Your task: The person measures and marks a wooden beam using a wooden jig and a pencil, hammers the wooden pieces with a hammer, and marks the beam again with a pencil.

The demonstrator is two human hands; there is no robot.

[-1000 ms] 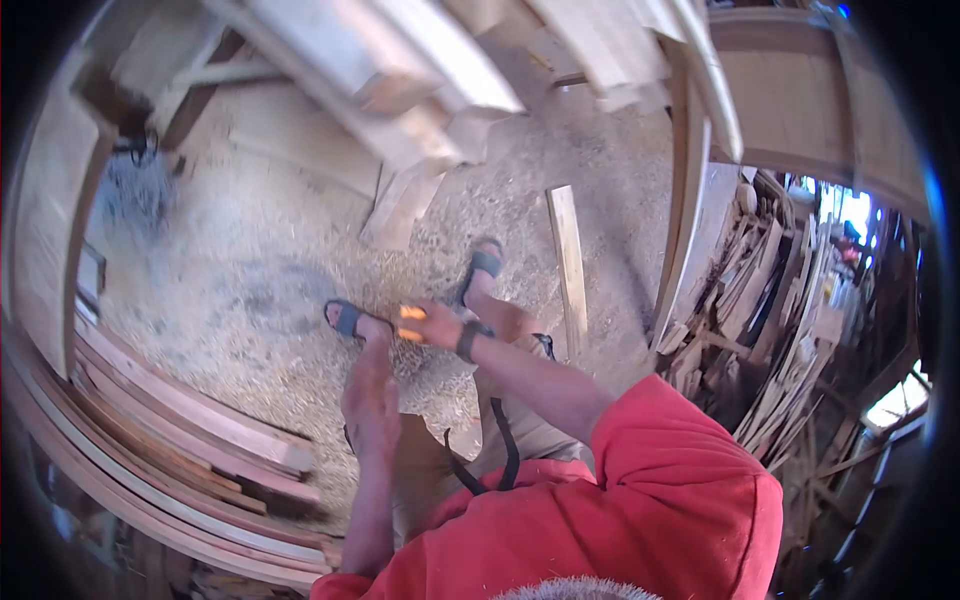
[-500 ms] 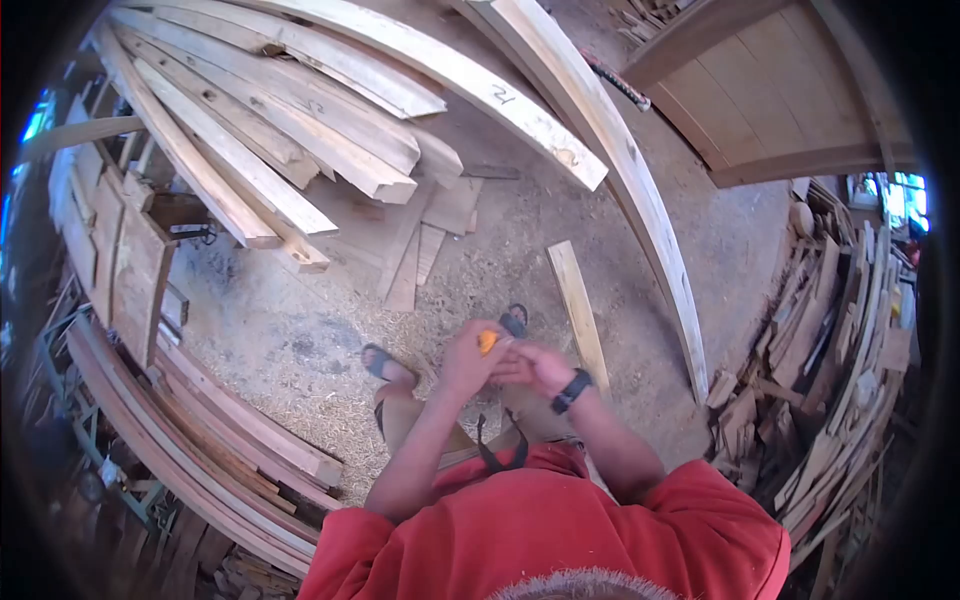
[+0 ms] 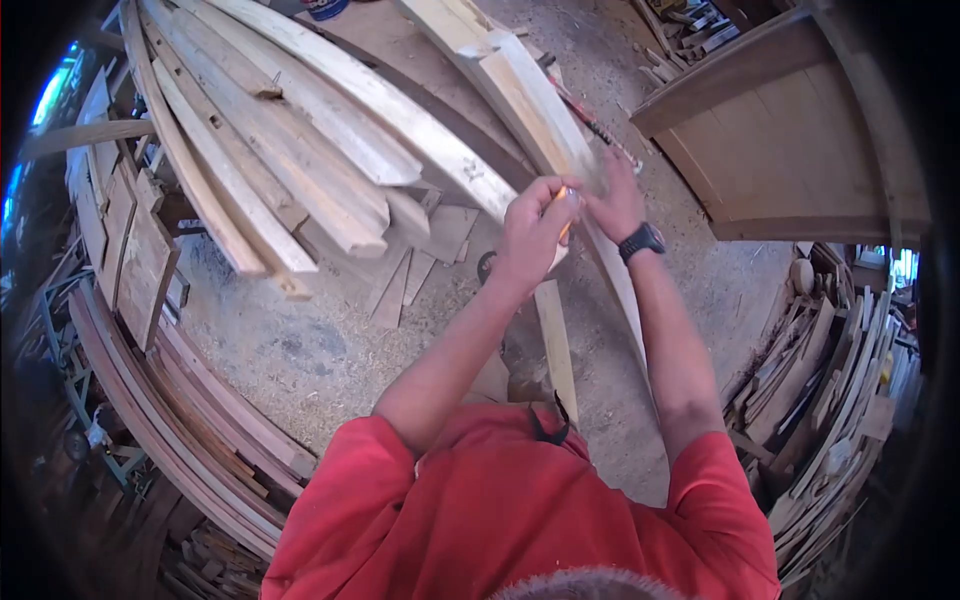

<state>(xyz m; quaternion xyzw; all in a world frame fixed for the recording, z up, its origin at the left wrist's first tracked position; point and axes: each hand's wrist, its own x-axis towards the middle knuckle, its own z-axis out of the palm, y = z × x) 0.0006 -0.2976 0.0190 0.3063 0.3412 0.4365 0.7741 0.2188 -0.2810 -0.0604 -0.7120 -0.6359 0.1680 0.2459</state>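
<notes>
My left hand [image 3: 533, 228] is closed around a small orange object [image 3: 565, 212]. Fingers cover most of the object, so its kind is unclear. Beside it, at the long squared timber beam [image 3: 545, 110], is my right hand [image 3: 617, 200], a dark watch on its wrist. Its fingers are stretched out and a little blurred; whether they touch the wood I cannot tell. To the left of my left hand, a pale plank [image 3: 440, 150] with a pencilled mark ends close to the knuckles.
Several rough boards [image 3: 290, 140] fan out at upper left. A short plank [image 3: 555, 340] lies on the shavings-strewn floor. Stacked planks [image 3: 190, 440] line the lower left, offcuts [image 3: 810, 390] the right. A panelled wooden piece [image 3: 780, 140] stands at upper right.
Both hands have moved up and forward from near my waist to the beam. They were together around the orange object; now the left holds it and the right has spread out.
</notes>
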